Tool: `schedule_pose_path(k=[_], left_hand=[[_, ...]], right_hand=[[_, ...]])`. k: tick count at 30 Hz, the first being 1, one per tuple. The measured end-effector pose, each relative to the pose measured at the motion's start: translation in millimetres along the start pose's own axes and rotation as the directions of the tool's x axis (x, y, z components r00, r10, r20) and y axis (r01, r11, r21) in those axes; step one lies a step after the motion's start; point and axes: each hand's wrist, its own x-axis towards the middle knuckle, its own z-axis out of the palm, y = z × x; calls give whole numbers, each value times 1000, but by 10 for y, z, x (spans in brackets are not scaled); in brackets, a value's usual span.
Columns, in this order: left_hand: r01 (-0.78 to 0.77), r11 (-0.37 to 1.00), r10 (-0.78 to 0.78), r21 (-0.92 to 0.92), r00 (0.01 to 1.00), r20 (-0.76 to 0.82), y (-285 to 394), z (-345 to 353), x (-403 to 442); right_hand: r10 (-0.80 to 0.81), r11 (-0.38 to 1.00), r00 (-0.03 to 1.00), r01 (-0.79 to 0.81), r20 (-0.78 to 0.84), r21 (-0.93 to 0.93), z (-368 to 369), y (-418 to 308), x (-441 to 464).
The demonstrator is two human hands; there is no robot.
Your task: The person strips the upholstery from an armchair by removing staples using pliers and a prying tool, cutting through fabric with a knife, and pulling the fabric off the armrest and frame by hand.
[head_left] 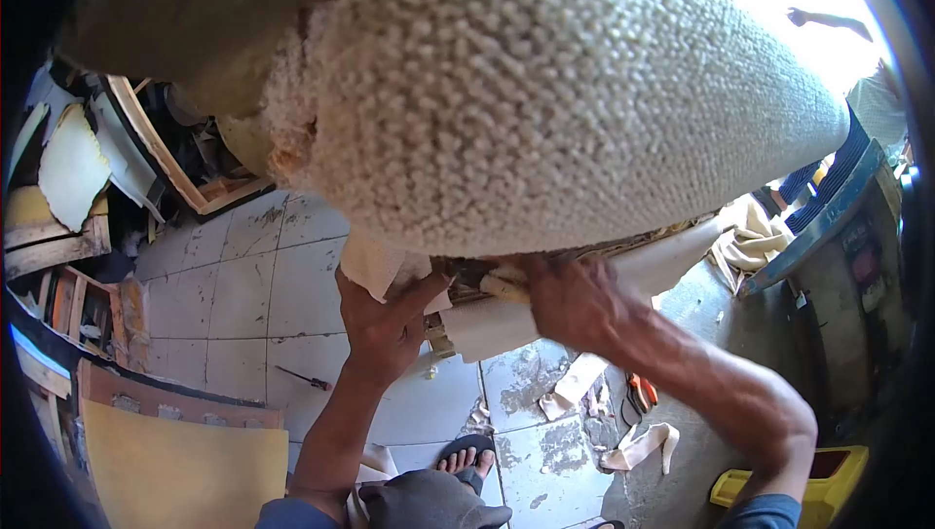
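A large piece of upholstered furniture in nubby cream fabric [545, 100] fills the upper view, its torn end at the left. Below its lower edge, my left hand [385, 324] pinches a loose cream fabric flap [373, 266] between thumb and fingers. My right hand [575, 300] is closed under the same edge, close to the exposed wooden frame. A short pale piece [504, 287] shows by its fingers; what that hand grips is mostly hidden. A cream cloth strip [487, 331] hangs beneath the frame between both hands.
On the tiled floor [239, 295] lie a screwdriver [304, 377], orange-and-black pliers [641, 394] and fabric scraps [643, 446]. Wooden frames [161, 139] and a yellowish panel [185, 471] stand left. A yellow object [842, 485] is lower right. Another person [877, 105] is at far right.
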Motion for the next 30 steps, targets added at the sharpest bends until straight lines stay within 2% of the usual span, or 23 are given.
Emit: schedule_pose_path(k=[1, 2, 3, 4, 5, 6, 7, 9, 11, 13, 15, 17, 18, 19, 20, 21, 22, 23, 24, 26, 27, 29, 30], left_hand=[[4, 1000, -4, -17, 1000, -6, -3, -1, 7], [3, 1000, -3, -18, 1000, 2, 6, 1, 3], [7, 999, -9, -40, 998, -57, 15, 32, 23], [9, 998, -16, -64, 994, -111, 18, 45, 41], [6, 998, -13, -69, 994, -105, 7, 34, 51], [39, 993, -48, -111, 996, -80, 12, 12, 31], [70, 985, -81, -156, 995, -66, 25, 34, 43], [129, 983, -145, -132, 982, -122, 112, 224, 44], [148, 984, -158, -97, 982, -106, 189, 260, -2], [258, 935, -298, -242, 944, -141, 299, 282, -18], [213, 958, -245, -192, 956, -160, 323, 242, 39], [164, 975, -189, -150, 968, -167, 400, 215, 69], [160, 983, -175, -90, 964, -200, 454, 199, 78], [165, 986, -168, -29, 960, -226, 524, 171, 48], [156, 987, -160, -34, 960, -228, 611, 145, 19], [154, 980, -115, 126, 954, -277, 710, 117, -12], [154, 947, -59, 283, 946, -318, 782, 105, -42], [136, 950, -41, 280, 947, -320, 846, 132, -90], [57, 981, -3, 185, 960, -279, 917, 163, -163], [-89, 996, 93, 29, 983, -161, 1111, 225, -201], [-103, 995, 105, 16, 981, -161, 1180, 348, -131], [-147, 914, 164, -379, 986, 11, 1267, 673, 118], [-201, 932, 199, -301, 979, -38, 1310, 852, 281]], right_hand=[[0, 1000, 1000, 0, 0, 3, 94, 100, -2], [-156, 981, 972, 132, -176, -141, 160, 156, -29], [-329, 922, 888, 229, -322, -311, 207, 205, -44], [-157, 976, 937, 99, -312, -195, 244, 2, -206], [176, 963, 984, -171, -8, 208, 31, -301, -353], [154, 921, 985, -170, 74, 350, 128, -376, -679], [272, 862, 919, -365, 286, 352, 297, -471, -1015], [281, 865, 906, -382, 316, 324, 728, -495, -1442], [460, 561, 718, -691, 522, 456, 577, -508, -1462], [520, 422, 717, -688, 464, 591, 450, -519, -1498], [441, 472, 862, -460, 250, 752, 521, -470, -1601], [373, 558, 876, -476, 307, 680, 547, -386, -1634], [330, 567, 855, -518, 400, 641, 565, -318, -1651], [337, 562, 855, -519, 394, 644, 729, -207, -1697], [340, 587, 798, -593, 497, 551, 1050, -50, -1749], [345, 608, 729, -654, 591, 451, 1399, 79, -1808], [469, 618, 667, -716, 579, 326, 1786, 112, -1913], [587, 602, 599, -773, 546, 200, 2174, 137, -2018], [594, 586, 594, -782, 542, 214, 2532, 207, -2125], [523, 501, 516, -830, 678, 245, 2912, 265, -2359], [513, 320, 512, -859, 689, 401, 2922, 265, -2515], [487, 207, 434, -900, 757, 383, 2888, 252, -2548], [569, 338, 491, -871, 660, 356, 3130, 251, -2618]])
